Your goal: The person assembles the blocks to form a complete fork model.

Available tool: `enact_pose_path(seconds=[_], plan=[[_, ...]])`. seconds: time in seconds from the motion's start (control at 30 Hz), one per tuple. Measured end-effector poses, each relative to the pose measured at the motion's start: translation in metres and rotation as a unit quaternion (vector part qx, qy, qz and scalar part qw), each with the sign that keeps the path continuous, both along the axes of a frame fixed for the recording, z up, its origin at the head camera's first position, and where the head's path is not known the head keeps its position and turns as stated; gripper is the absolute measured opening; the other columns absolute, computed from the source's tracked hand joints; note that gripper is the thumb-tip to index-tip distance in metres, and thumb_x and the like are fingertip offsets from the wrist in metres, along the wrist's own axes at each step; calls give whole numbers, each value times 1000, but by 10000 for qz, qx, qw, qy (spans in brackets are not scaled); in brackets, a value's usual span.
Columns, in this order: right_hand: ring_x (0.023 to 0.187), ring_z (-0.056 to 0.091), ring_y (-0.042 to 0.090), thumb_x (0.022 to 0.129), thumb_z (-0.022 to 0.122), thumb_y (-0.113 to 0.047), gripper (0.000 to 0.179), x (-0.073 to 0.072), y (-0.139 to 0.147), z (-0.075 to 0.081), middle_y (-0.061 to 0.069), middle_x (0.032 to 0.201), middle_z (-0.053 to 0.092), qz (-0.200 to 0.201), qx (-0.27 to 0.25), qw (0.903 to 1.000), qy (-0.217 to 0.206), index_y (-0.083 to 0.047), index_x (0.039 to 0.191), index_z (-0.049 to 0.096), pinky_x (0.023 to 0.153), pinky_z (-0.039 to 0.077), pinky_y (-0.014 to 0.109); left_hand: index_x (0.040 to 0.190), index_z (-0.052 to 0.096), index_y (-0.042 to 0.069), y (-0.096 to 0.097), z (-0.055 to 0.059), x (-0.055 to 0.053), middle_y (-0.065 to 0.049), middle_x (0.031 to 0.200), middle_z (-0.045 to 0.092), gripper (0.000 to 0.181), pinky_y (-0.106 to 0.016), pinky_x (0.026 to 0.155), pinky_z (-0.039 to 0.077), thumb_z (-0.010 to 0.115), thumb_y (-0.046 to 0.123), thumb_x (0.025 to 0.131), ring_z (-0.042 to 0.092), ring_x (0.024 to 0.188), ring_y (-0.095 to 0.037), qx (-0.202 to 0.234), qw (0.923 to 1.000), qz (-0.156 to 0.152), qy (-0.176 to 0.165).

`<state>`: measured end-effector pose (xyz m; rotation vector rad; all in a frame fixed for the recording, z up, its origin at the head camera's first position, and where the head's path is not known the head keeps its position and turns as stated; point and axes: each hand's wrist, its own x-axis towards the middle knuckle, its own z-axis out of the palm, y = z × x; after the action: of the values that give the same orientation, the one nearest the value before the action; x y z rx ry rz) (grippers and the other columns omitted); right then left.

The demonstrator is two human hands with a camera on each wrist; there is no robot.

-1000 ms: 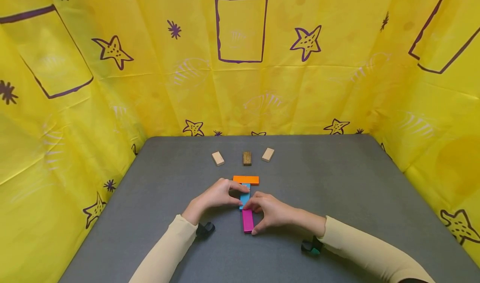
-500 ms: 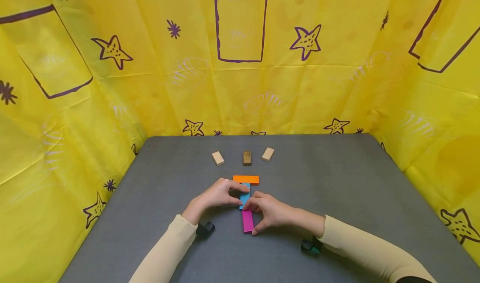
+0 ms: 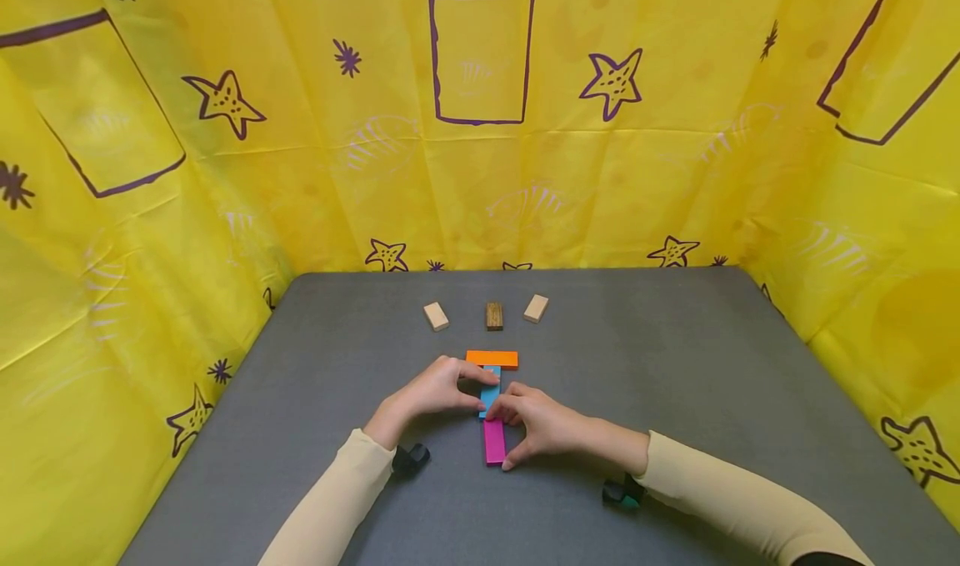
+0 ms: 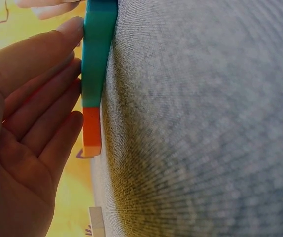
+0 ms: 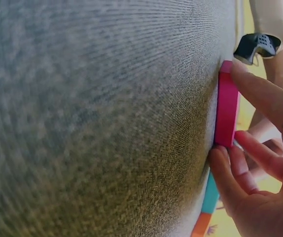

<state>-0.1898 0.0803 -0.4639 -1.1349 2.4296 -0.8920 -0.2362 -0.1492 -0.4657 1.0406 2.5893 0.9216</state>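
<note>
1. A yellow curtain [image 3: 300, 41] printed with purple stars is hanging along the left, back and right of the gray tabletop [image 3: 637, 341].
2. The left hand [image 3: 431, 389] is reaching in from a cream sleeve [image 3: 333, 499]; its thumb and fingers are curving in a narrow hold on the blue block [image 3: 490, 393].
3. A pale wooden block [image 3: 436, 317] is lying farther back, slightly turned.
4. The blue block is pointing away from the person, its far end touching the orange block [image 3: 492, 358], which is lying crosswise.
5. The magenta block [image 3: 494, 443] is lying flat at the blue block's near end; fingers are partly covering the join, so contact is hard to tell.
6. A dark brown wooden block [image 3: 493, 316] is resting behind the orange one.
7. A second pale block [image 3: 536, 308] is slanting just beside it.
8. The right hand [image 3: 551, 423] is gripping the magenta block lengthwise, thumb at the near end, fingertips at the far end.
</note>
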Motion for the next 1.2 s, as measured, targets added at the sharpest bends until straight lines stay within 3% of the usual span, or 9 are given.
enact_pose_path(seconds=[0.47, 1.2], plan=[[88, 57, 8, 65, 87, -35, 59, -1, -2, -1, -3, 100, 52, 55, 31, 9998, 210, -16, 113, 60, 80, 50, 19, 119, 68, 22, -1, -1, -1, 14, 114, 67, 43, -29, 98, 47, 79, 26, 78, 60, 111, -6, -39, 10000, 44, -73], [87, 58, 8, 65, 87, -35, 60, -1, -5, -3, -3, 99, 54, 13, -126, 9999, -24, -14, 113, 60, 80, 51, 18, 120, 68, 22, -1, -2, -1, 14, 115, 67, 43, -30, 99, 47, 78, 27, 78, 60, 112, -7, -13, 10000, -16, 4]])
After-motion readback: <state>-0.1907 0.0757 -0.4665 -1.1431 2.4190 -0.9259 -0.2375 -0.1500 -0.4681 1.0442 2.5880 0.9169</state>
